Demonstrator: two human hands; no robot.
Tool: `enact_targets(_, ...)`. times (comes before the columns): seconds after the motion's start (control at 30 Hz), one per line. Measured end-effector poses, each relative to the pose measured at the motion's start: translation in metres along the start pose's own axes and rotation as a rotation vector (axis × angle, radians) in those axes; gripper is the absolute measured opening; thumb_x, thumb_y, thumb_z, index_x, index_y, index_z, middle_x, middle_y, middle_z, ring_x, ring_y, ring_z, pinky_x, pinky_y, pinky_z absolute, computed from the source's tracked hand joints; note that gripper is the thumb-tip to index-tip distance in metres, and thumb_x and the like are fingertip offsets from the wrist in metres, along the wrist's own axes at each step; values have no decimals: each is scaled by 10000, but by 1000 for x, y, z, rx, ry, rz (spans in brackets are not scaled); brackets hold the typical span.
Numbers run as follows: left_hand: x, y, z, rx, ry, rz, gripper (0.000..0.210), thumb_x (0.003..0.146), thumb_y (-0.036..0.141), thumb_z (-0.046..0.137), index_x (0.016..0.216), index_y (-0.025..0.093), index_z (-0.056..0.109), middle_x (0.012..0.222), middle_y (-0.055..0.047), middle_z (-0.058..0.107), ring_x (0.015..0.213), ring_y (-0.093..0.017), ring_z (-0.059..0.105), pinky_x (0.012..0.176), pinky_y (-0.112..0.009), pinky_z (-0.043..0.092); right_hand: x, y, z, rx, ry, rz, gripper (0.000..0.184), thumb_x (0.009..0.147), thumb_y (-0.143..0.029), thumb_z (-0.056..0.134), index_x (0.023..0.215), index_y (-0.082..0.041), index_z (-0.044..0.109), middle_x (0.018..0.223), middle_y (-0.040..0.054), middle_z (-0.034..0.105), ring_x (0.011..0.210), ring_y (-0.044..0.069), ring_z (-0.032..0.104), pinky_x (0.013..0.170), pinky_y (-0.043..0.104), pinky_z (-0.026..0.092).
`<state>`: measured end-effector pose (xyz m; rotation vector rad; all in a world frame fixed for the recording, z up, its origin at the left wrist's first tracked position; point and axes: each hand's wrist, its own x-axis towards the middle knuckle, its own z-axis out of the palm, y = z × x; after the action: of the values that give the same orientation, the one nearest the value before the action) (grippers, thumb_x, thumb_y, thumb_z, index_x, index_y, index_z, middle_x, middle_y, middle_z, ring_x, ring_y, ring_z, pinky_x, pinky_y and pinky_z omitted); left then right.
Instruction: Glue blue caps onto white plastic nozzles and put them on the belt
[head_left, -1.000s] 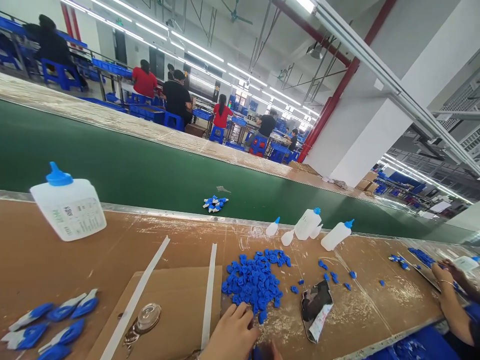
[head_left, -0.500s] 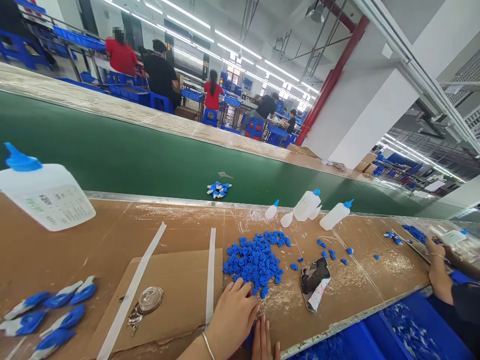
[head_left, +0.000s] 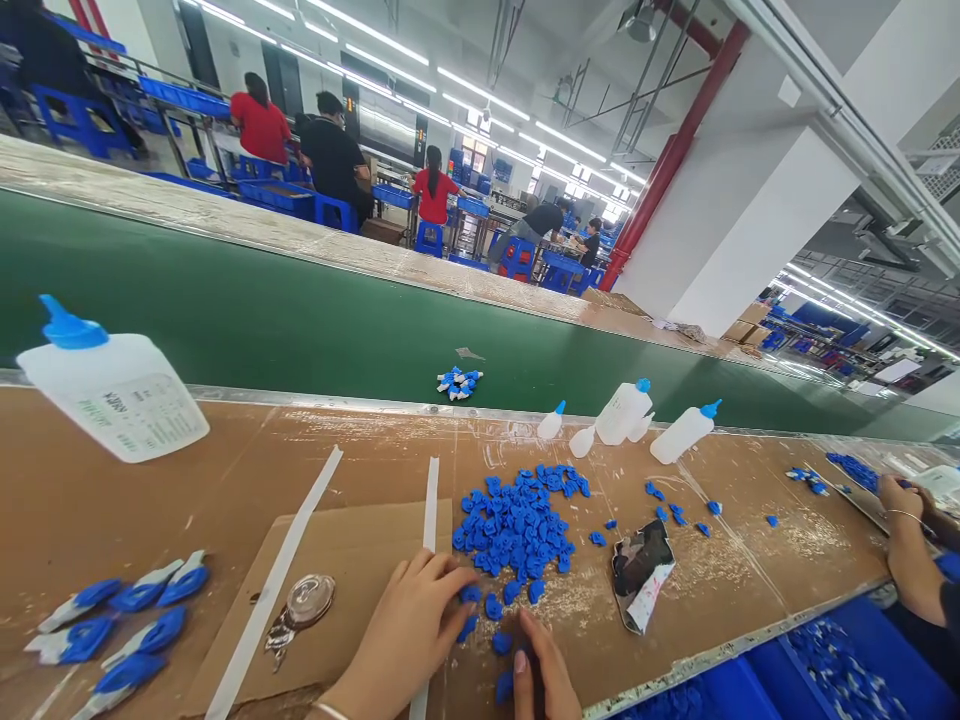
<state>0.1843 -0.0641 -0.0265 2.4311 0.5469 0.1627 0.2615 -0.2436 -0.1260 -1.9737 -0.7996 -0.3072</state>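
Note:
Small blue flower-like pieces (head_left: 517,525) lie heaped on the brown work table (head_left: 600,660). At the near edge of this heap is my left hand (head_left: 416,615), fingers stretched and thumb apart, touching a loose blue piece (head_left: 469,594). My right hand (head_left: 551,670) rests on the table to its right, index finger and thumb parted. Its thumb lies against another blue piece (head_left: 504,686). A few more loose pieces are scattered between the two hands. Left of my left hand, a round clear and silvery object (head_left: 309,600) sits on a taped cardboard sheet (head_left: 360,560).
Blue-and-white pieces (head_left: 142,630) lie at the left, below a large white bottle (head_left: 120,400). Smaller white bottles (head_left: 622,412) stand along the back edge by a green belt (head_left: 337,330). A dark wrapped object (head_left: 643,570) lies right. A co-worker's hand (head_left: 904,505) works at far right.
My hands have moved apart, the left one shifting left and its fingers spreading. Several loose blue pieces now show between them, in front of the heap. The view has shifted slightly.

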Motion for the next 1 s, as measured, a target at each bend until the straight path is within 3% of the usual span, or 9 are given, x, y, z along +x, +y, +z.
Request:
enact_targets(0.13, 6, 6, 8, 151, -14, 63, 190, 865, 166, 561, 952, 271, 693, 984, -36, 687, 970, -244, 589, 818, -385, 463, 14, -21, 9, 32, -83, -87, 327, 976, -371, 397, 1150, -259, 652, 1160, 52, 689, 1083, 187, 637, 906, 292, 519)
enact_targets(0.27, 12, 8, 12, 226, 30, 122, 180, 880, 159, 533, 842, 201, 704, 937, -75, 693, 932, -260, 595, 815, -421, 454, 24, -29, 11, 6, -113, -83, 253, 940, -284, 454, 1035, -251, 687, 1041, 63, 716, 988, 194, 657, 862, 308, 525)
enact_targets(0.47, 13, 4, 14, 177, 117, 148, 259, 889, 149, 487, 745, 187, 699, 815, -66, 675, 869, -246, 584, 760, -391, 484, 43, -45, 12, -126, -247, 30, 218, 829, -173, 524, 947, -248, 691, 930, 73, 680, 877, 248, 625, 786, 389, 502)
enact_targets(0.67, 14, -10, 21, 100, 279, 124, 233, 829, 182, 536, 639, 195, 671, 997, -87, 629, 976, -277, 540, 823, -436, 496, 62, -51, 1, -51, -422, 87, 267, 889, -213, 425, 884, -228, 691, 887, 80, 651, 843, 228, 620, 762, 350, 491)
enact_targets(0.77, 13, -14, 22, 67, 329, 135, 150, 806, 185, 559, 706, 213, 666, 1013, -71, 625, 983, -274, 534, 830, -439, 494, 76, -52, -11, 40, -499, 80, 287, 910, -260, 413, 909, -237, 699, 899, 71, 631, 829, 194, 620, 735, 290, 492)
enact_targets(0.87, 10, -14, 21, 12, 307, 211, 173, 794, 159, 583, 910, 254, 669, 987, -42, 640, 951, -247, 543, 817, -408, 489, 90, -55, -18, 65, -570, 110, 250, 859, -233, 472, 862, -223, 721, 836, 60, 640, 783, 190, 610, 713, 280, 484)
enact_targets(1.0, 6, -12, 16, -12, 159, 221, 220, 802, 134, 582, 945, 273, 675, 950, -37, 652, 971, -251, 527, 825, -411, 458, 98, -60, -15, 75, -659, 240, 266, 727, -138, 586, 945, -210, 720, 783, 25, 702, 698, 181, 621, 667, 268, 471)
